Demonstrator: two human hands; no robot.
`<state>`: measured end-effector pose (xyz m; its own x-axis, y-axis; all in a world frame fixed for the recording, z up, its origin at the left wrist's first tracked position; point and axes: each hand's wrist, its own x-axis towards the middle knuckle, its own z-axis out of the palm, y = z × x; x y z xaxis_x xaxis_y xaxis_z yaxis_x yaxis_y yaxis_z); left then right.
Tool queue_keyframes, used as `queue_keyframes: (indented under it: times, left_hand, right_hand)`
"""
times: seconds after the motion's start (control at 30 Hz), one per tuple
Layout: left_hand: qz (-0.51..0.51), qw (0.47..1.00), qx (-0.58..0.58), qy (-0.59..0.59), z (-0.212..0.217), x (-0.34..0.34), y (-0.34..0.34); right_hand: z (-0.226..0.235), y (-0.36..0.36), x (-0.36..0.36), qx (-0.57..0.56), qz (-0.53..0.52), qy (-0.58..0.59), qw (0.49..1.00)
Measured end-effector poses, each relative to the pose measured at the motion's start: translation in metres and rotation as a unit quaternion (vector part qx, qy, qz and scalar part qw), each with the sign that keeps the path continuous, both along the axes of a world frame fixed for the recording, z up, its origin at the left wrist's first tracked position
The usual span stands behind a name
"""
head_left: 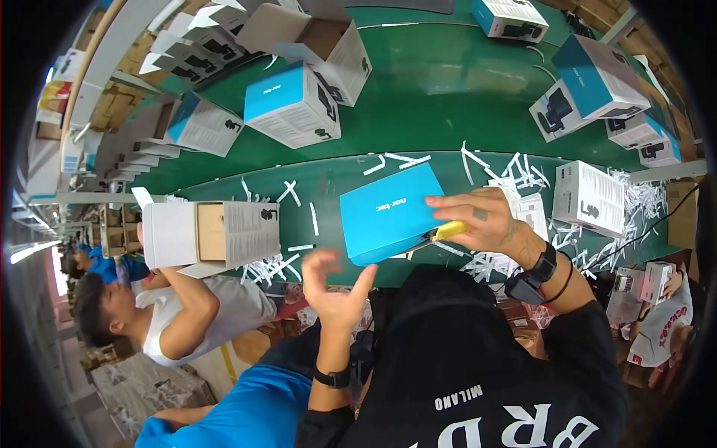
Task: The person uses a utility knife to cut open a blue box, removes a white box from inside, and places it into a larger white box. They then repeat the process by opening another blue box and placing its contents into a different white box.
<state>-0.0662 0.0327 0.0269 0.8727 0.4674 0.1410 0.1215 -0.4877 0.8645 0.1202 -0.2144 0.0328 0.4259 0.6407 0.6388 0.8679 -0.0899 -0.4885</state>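
In front of me a blue-topped carton lies tilted at the near side of the green table. My right hand rests its fingers on the carton's right end. Tucked in that same hand is a yellow-handled tool with a dark metal tip, pointing at the carton's lower edge; its exact kind is partly hidden. My left hand is raised left of the carton, apart from it, fingers spread and slightly blurred, holding nothing.
White paper strips litter the table, piled at the right by a white carton. Across a green conveyor stand several cartons, one open box among them. At left, a person in a white vest handles an open white carton.
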Motion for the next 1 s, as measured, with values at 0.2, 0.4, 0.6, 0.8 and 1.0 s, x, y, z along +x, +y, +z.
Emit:
queue_keyframes:
  times: [0.2,0.4,0.6,0.8,1.0]
  left_hand:
    - [-0.112,0.993,0.02,-0.044,0.017,0.04,-0.014]
    - [-0.161,0.98,0.112,-0.039,-0.009,0.04,-0.012]
    - [-0.167,0.975,0.129,-0.072,-0.024,0.029,-0.01]
    - [-0.19,0.968,0.133,-0.096,-0.032,0.047,-0.002]
    - [-0.119,0.979,0.065,-0.15,-0.04,0.065,-0.02]
  right_hand:
    - [-0.012,-0.005,-0.009,0.022,-0.013,0.002,1.0]
    - [-0.032,-0.011,-0.022,0.007,-0.026,0.046,0.999]
    - [-0.041,-0.022,-0.033,-0.02,-0.007,0.088,0.996]
    - [-0.057,-0.015,-0.034,-0.023,-0.071,0.055,0.996]
    - [-0.058,-0.022,-0.015,-0.006,-0.055,0.108,0.993]
